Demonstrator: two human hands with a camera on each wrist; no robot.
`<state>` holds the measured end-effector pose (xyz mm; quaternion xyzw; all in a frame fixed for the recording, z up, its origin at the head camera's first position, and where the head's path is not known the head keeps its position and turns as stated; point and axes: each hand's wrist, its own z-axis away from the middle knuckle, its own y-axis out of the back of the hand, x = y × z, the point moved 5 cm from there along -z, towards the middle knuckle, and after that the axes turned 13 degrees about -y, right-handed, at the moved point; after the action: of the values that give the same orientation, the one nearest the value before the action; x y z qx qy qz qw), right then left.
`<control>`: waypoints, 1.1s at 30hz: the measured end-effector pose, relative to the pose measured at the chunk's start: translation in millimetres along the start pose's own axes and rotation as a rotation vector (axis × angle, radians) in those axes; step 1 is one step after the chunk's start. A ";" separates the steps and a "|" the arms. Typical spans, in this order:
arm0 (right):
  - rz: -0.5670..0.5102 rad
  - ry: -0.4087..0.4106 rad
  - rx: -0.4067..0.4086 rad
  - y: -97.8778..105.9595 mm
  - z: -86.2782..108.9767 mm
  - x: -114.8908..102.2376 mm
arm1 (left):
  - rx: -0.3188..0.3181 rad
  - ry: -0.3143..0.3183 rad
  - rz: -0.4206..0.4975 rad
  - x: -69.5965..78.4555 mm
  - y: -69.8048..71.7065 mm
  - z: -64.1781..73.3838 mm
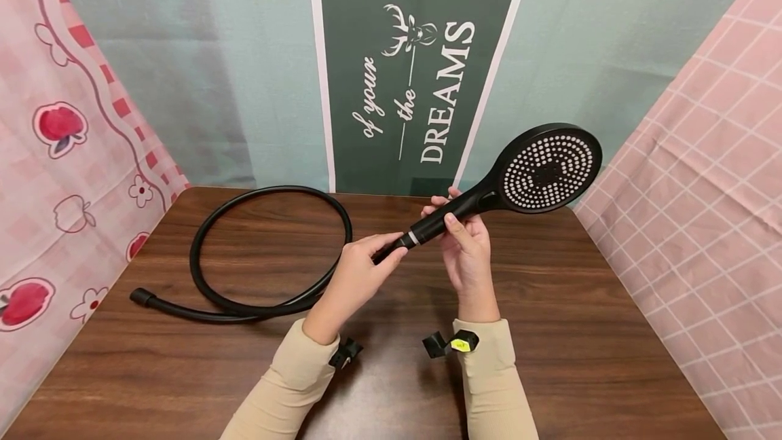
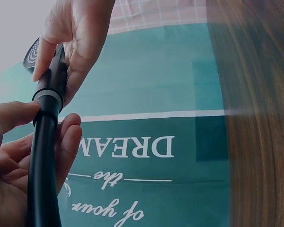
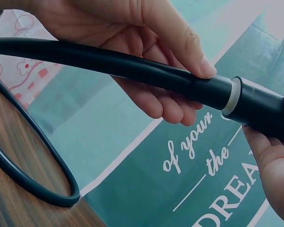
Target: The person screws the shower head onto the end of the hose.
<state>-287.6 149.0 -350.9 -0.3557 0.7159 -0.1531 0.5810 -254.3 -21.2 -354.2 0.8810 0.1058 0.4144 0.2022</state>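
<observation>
Below the left hand (image 1: 357, 277) and right hand (image 1: 469, 253) spreads a brown wood-grain tabletop (image 1: 568, 331). Beyond them hangs blue-green cloth (image 1: 256, 53) with a white-edged dark green panel (image 1: 354, 26) bearing a deer head (image 1: 421, 34) and sideways lettering (image 1: 449, 90). Left of the left hand is pink apple-print cloth (image 1: 36, 202); right of the right hand, pink grid cloth (image 1: 715, 195). A soft sheen (image 1: 385, 386), seemingly from overhead light, lies closer in than both hands.

Tabletop (image 1: 580, 358) viewed downward from head, toward twelve o'clock; pale ring (image 3: 233, 96) shared close-up by both wrist views.
</observation>
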 end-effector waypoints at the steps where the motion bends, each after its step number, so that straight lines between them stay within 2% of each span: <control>1: -0.002 0.000 0.000 0.0 0.0 0.0 | 0.003 -0.002 0.000 0.2 0.0 0.0; 15: -0.008 0.005 0.004 0.3 0.6 -0.1 | 0.022 -0.046 -0.034 4.4 -0.1 -0.6; 22: 0.004 0.002 -0.005 -0.2 1.0 0.6 | 0.035 -0.048 -0.021 3.3 0.4 1.4; 26: 0.004 0.002 -0.009 -0.2 0.6 0.3 | 0.033 -0.028 0.012 1.5 0.6 1.0; 33: -0.004 0.001 -0.018 -0.6 0.4 0.1 | 0.014 0.054 0.071 -1.5 1.1 0.5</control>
<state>-287.1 148.6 -350.7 -0.3621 0.7169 -0.1479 0.5772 -254.8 -22.8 -355.1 0.8742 0.0827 0.4442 0.1780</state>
